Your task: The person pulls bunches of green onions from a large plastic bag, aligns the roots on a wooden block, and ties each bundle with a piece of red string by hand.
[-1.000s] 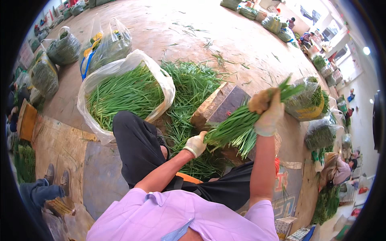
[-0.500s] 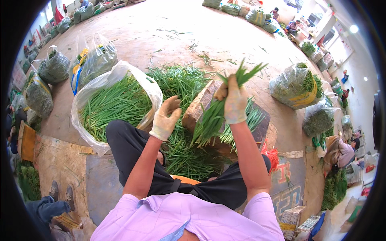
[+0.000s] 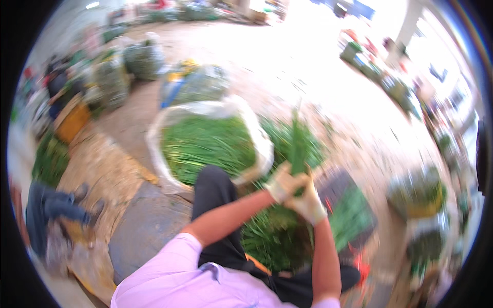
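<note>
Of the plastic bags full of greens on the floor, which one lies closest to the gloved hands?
The wide-open clear plastic bag of long green stalks, just beyond the black-trousered knee and beside the left hand. The other bags sit farther off, blurred, along the floor's edges.

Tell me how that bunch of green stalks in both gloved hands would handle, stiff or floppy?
The bunch of stalks stands upright above the left hand and right hand, so it is probably fairly stiff. It looks thin, so likely light. Loose stalks might slip out unless gripped firmly.
</note>
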The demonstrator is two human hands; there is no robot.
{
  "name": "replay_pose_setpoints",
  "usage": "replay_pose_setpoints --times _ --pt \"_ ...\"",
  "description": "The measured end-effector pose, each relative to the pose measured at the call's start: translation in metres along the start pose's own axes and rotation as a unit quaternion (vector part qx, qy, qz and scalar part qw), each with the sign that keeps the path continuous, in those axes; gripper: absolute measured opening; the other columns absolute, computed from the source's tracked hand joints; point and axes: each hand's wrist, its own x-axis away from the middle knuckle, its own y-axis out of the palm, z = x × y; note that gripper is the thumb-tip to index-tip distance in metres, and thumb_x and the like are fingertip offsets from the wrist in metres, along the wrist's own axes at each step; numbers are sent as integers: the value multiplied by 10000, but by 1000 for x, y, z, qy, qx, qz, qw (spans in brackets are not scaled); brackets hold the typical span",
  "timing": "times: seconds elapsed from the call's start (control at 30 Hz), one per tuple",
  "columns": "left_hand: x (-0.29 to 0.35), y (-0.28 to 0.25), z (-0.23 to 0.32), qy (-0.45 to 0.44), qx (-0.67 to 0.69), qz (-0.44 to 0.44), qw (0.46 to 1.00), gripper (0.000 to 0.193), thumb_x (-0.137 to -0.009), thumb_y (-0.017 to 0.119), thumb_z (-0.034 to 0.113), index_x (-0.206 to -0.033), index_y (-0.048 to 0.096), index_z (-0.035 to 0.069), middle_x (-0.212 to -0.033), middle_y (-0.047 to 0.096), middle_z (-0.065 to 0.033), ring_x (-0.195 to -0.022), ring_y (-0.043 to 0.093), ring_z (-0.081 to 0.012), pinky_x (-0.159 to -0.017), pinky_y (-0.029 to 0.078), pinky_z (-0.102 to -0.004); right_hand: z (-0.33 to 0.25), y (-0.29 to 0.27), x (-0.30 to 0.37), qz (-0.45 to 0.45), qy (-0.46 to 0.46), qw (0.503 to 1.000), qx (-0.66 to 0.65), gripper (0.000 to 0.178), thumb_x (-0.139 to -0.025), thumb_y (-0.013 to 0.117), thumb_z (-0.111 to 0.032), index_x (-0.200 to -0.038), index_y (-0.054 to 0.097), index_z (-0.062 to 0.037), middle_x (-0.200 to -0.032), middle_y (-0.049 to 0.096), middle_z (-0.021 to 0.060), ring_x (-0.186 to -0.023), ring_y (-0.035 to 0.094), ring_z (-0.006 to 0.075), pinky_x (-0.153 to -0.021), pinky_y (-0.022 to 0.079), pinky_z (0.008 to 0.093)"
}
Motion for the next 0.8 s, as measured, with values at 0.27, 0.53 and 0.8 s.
replay_pose_setpoints --times 0.27,0.53,0.8 --pt "-16 -41 -23 -23 414 162 895 207 -874 656 80 -1059 601 6 -784 656 -94 -673 649 -197 -634 547 -335 35 39 36 -110 144 982 -56 689 -739 786 -3 -1338 444 -14 -1144 618 61 -1035 601 169 -930 494 342" --pt "-5 -113 -25 -88 506 307 801 319 -892 578 134 -1163 550 -32 -723 634 -97 -609 635 -214 -595 559 -360 44 59 44 -83 173 964 186 285 -999 553 -200 -1192 595 6 -925 677 256 -859 667 404 -731 518 427" --pt "-13 -138 -40 -28 625 350 697 209 -937 533 92 -1137 558 33 -822 636 -92 -758 636 -268 -731 545 -440 100 53 125 -172 279 915 236 312 -1004 538 -277 -1114 633 -1 -1008 677 260 -968 644 423 -824 502 457"
